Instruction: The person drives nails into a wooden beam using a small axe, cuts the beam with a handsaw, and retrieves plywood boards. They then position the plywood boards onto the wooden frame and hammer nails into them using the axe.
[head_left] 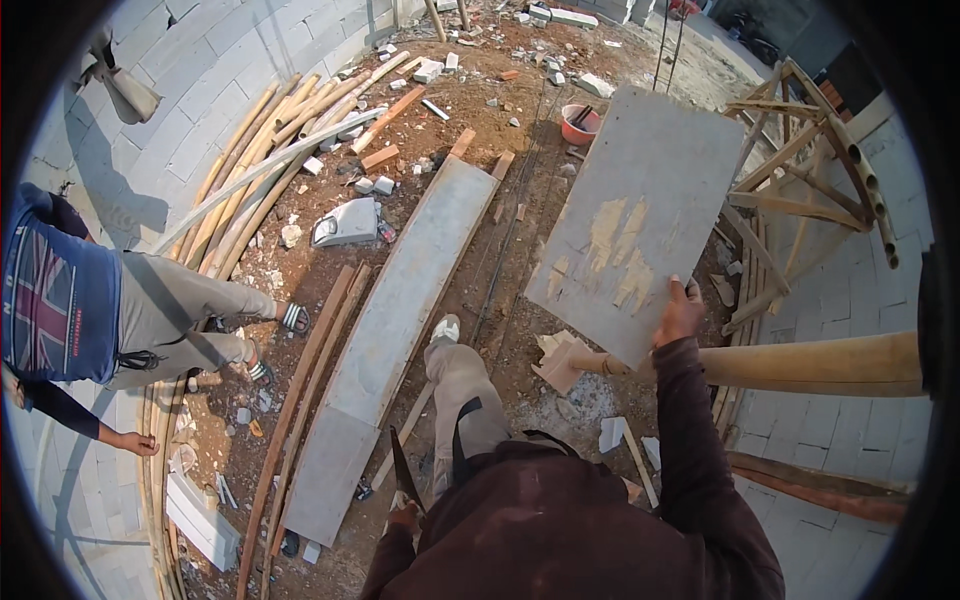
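The board (655,170) was grey, marked with ragged yellowish-tan patches, and the blade (403,468) looked dark. The long panel (410,290) was paler grey. The jacket (560,530) showed dark maroon, the trousers (470,390) khaki-beige. A co-worker's blue shirt (60,290) carried crossed red and pale bars. The bucket (580,124) was red, the bamboo poles (262,150) honey-tan, the soil (490,90) reddish brown, the block wall (235,40) pale grey.

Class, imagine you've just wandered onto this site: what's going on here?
The person's right hand grips the edge of a scuffed grey board, which has pale worn patches. The left hand holds what looks like a saw, partly hidden by the body. A long grey panel lies to the left of the person's leg. A co-worker stands at the far left, apart from both board and panel.
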